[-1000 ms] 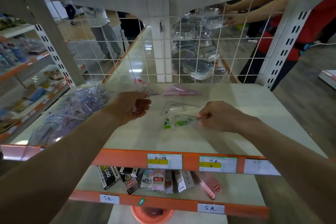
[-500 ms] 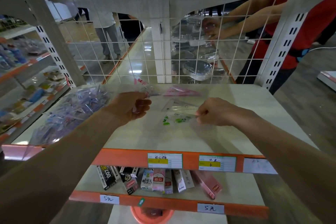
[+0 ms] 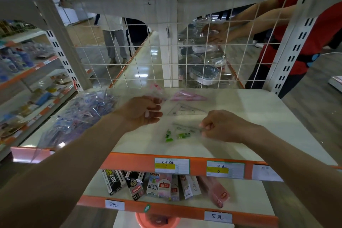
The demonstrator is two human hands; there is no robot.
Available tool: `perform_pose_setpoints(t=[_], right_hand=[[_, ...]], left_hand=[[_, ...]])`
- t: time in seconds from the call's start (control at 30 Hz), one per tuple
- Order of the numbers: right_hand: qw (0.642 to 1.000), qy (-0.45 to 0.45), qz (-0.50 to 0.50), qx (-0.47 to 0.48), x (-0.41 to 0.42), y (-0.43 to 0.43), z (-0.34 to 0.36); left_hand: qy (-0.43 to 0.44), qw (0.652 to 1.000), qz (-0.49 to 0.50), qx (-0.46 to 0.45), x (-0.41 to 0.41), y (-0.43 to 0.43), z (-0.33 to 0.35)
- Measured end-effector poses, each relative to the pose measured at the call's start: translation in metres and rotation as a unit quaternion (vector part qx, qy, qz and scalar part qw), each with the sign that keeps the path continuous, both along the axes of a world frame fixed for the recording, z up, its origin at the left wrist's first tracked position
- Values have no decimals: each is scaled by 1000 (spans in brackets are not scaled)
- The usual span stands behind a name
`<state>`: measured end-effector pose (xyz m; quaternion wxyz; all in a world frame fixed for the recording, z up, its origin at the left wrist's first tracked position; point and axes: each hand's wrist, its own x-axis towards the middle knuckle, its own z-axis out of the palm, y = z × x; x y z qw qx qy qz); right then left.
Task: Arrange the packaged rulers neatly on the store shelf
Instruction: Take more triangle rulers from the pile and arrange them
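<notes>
Right hand [image 3: 220, 126] pinches green-printed packet [image 3: 180, 132] on shelf [image 3: 259, 116]; left hand [image 3: 142, 113] grips pink-printed packet [image 3: 157, 89]. Pink triangle packet [image 3: 187, 96], clear triangle packet [image 3: 185, 110] laid; heap [image 3: 81, 114] awaits, likely early going.

Over the white shelf [image 3: 259, 116], the right hand [image 3: 222, 126] pinched a green-printed ruler packet [image 3: 179, 132] while the left hand [image 3: 142, 113] held a pink-printed packet [image 3: 157, 91].

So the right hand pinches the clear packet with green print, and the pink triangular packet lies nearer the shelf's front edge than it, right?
Not quite. The right hand does pinch the clear green-printed packet, but the pink triangular packet lies farther back, toward the white wire grid, not nearer the front edge. The head view shows it.
</notes>
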<state>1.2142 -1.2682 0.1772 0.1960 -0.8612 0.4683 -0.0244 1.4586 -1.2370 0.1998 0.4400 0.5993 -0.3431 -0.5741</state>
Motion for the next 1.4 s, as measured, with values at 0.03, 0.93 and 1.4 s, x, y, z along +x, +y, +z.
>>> perform_pose_setpoints(t=[0.03,0.93,1.4], right_hand=[[1000,6,1,-3,0,0,3],[940,-321,-89,72,14,-24,63],[988,-34,-58,-140,21,-38,55]], left_hand=[[12,1000,-17,-4,-3,1,1],[47,996,36,-71,-35,-12,28],[102,987,117,-38,-44,-37,19]])
